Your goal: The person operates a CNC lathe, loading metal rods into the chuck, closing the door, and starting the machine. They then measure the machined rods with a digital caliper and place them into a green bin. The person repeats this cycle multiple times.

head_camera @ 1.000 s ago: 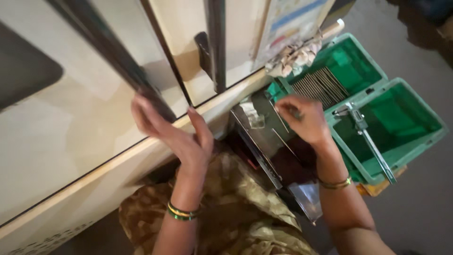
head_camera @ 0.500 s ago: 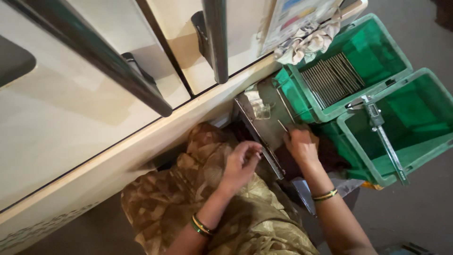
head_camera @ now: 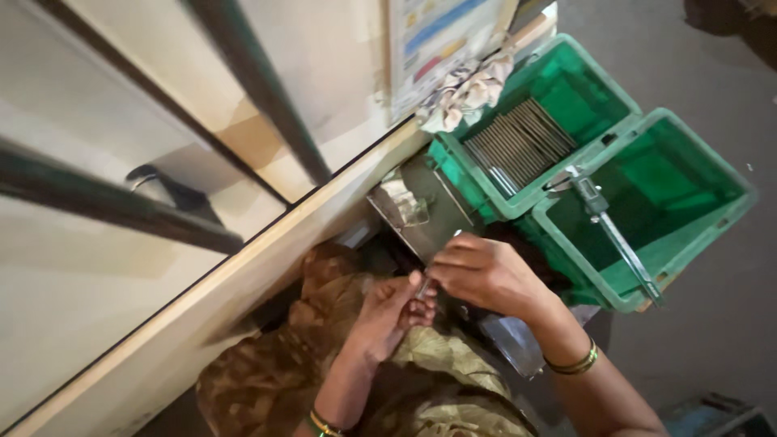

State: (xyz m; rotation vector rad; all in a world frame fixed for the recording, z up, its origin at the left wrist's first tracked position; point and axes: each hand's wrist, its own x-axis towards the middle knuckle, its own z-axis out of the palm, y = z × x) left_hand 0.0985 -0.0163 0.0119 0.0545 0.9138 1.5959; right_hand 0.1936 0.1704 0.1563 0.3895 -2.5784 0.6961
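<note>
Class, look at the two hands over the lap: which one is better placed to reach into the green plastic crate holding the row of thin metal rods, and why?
Probably the right hand: it lies beside the green plastic crate of thin metal rods, while the left hand sits farther away, over the patterned cloth.

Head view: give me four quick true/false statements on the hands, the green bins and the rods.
1. Both hands, left hand and right hand, meet over the lap around a thin metal piece. True.
2. The nearer green bin is packed with rods. False: the rods lie in the farther green bin.
3. A metal gauge lies across the nearer bin's rim. True.
4. A rag lies on the floor. False: it sits at the farther bin's corner.
</note>
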